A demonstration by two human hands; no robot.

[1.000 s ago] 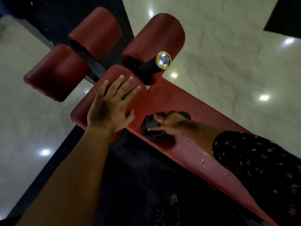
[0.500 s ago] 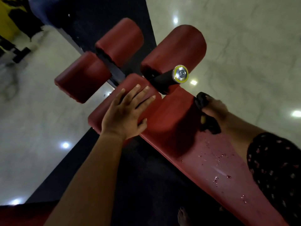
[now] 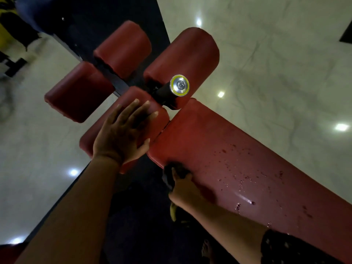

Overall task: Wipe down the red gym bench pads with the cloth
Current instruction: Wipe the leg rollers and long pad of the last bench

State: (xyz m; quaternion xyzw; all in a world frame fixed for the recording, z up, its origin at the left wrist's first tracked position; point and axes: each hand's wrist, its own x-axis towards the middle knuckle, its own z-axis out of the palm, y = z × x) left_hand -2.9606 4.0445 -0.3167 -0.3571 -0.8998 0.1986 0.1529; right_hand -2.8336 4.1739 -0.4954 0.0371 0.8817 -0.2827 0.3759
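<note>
Because my right hand [image 3: 183,187] has its fingers curled over the dark cloth [image 3: 172,173] at the nearest rim of the long pad [image 3: 219,141], part of the cloth hangs off the edge under my knuckles. A careless pull could, I think, drag it off the bench [image 3: 117,83] onto the dark mat [image 3: 133,216] below.

Just to the right of that hand and a little beyond it, water droplets [image 3: 238,180] bead over the red vinyl, with a longer wet streak close to my forearm. If I sweep too fast I would likely smear them or push them over the far side instead of lifting them.

Left of the cloth hand and further out, my left hand [image 3: 122,136] lies flat with fingers spread, pressing on the small seat pad [image 3: 160,122]. I lean on it for balance, so should water run across the seam between the pads, that palm could skid.

As for looks, the long pad is smooth, deep red and glossy where wet, duller and dry-looking towards its rounded far end. Past my left fingertips stands a black peg with a silver, yellow-ringed end cap [image 3: 179,85]. Beyond it sit the roller pads [image 3: 182,56], matte red, with no drops that I can make out. They could easily be skipped. Pale shiny floor [image 3: 266,63] lies around everything.
</note>
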